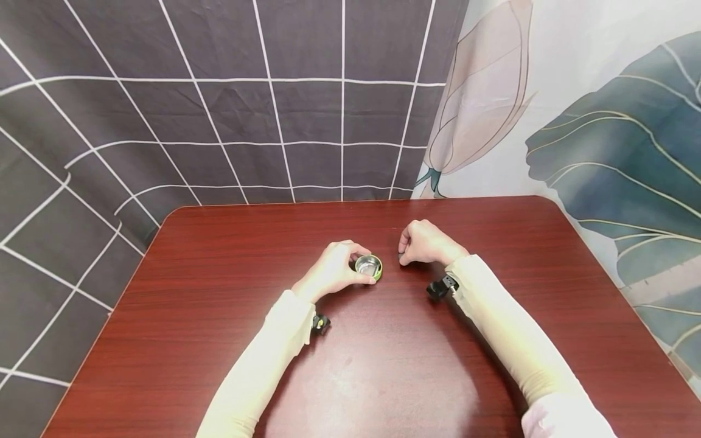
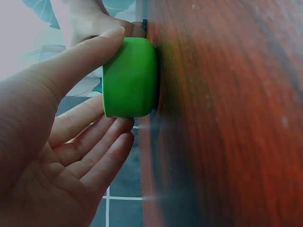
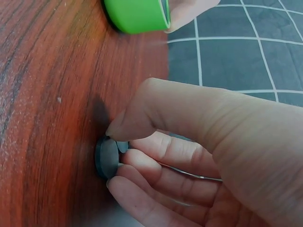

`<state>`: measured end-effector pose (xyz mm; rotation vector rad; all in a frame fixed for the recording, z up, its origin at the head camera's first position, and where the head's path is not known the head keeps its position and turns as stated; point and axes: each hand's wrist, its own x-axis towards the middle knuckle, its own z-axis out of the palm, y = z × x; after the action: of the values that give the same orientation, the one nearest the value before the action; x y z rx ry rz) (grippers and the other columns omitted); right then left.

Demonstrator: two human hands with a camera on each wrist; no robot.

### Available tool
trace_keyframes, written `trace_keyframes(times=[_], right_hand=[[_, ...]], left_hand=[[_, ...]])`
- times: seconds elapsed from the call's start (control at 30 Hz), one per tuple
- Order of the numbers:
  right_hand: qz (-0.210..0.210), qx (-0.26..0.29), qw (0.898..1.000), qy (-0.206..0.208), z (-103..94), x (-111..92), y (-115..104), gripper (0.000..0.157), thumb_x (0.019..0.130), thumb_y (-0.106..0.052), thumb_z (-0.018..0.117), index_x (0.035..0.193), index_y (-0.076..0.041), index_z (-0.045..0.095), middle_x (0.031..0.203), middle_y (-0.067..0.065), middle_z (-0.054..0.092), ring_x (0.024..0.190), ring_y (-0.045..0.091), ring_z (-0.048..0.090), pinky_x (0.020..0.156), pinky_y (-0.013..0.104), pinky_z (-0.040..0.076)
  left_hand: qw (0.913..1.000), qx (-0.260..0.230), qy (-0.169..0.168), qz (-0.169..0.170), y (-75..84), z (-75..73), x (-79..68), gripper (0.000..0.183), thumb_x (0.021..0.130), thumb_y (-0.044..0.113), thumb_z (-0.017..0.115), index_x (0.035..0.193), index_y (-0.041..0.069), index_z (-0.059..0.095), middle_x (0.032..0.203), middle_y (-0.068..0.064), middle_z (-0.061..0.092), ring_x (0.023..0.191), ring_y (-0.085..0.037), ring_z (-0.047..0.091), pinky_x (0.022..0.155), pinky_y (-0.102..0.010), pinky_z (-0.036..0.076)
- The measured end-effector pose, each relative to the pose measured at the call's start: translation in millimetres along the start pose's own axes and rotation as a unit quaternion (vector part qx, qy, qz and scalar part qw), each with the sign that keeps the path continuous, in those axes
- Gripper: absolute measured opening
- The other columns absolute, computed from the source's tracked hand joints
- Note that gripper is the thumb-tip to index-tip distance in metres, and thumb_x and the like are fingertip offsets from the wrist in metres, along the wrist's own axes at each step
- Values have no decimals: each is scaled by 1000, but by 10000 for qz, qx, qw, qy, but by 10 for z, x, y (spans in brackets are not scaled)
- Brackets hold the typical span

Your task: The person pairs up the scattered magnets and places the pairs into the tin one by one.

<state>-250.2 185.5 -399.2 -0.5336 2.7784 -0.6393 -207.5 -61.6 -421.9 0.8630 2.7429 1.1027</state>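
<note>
My left hand [image 1: 333, 269] grips a small round green tin [image 2: 130, 78] between thumb and fingers. The tin stands upright on the table with its open top up, and its silvery inside shows in the head view. To the right of it, my right hand [image 1: 428, 242] is down at the tabletop, fingers curled. In the right wrist view its thumb and fingertips hold a dark round disc [image 3: 107, 157] at the table surface. A second dark disc [image 3: 123, 146] shows partly behind the first, against the fingers. From the head, the discs are mostly hidden by the hand.
The reddish-brown wooden table [image 1: 219, 255] reaches back to a dark curtain [image 1: 306, 109] with white grid lines. A floral curtain [image 1: 602, 152] hangs at the right. Each wrist carries a small black camera [image 1: 441, 287].
</note>
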Motion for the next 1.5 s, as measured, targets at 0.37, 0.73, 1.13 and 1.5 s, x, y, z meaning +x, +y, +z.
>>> trace_keyframes(times=[0.37, 0.73, 1.13, 1.5], right_hand=[[-140, 20, 9998, 111, 33, -21, 61, 13, 66, -13, 85, 70, -16, 74, 62, -7, 64, 67, 15, 60, 68, 34, 51], [-221, 419, 9986, 217, 23, -73, 65, 13, 68, -9, 84, 76, -12, 75, 66, -6, 66, 66, 12, 62, 70, 32, 52], [-341, 735, 9955, 501, 0, -103, 67, 14, 69, -9, 83, 78, -14, 75, 68, -7, 68, 68, 13, 64, 71, 32, 51], [-510, 1010, 9912, 685, -11, -99, 80, 15, 70, -7, 84, 80, -14, 75, 70, -6, 68, 67, 13, 65, 68, 31, 52]], left_hand=[[9993, -361, -20, -30, 2, 34, -12, 50, 71, 26, 95, 111, 7, 73, 98, -3, 73, 82, -12, 67, 77, -26, 53], [9992, -390, -45, -48, 8, 30, -12, 50, 70, 25, 95, 111, 6, 74, 99, -4, 73, 83, -13, 68, 78, -26, 54], [9986, -525, -19, -61, -1, 19, -19, 48, 71, 24, 95, 111, 6, 74, 98, -4, 74, 83, -14, 69, 77, -26, 54], [9983, -579, -34, -67, -13, 7, -8, 47, 71, 23, 95, 110, 6, 74, 98, -4, 74, 83, -12, 69, 78, -26, 55]])
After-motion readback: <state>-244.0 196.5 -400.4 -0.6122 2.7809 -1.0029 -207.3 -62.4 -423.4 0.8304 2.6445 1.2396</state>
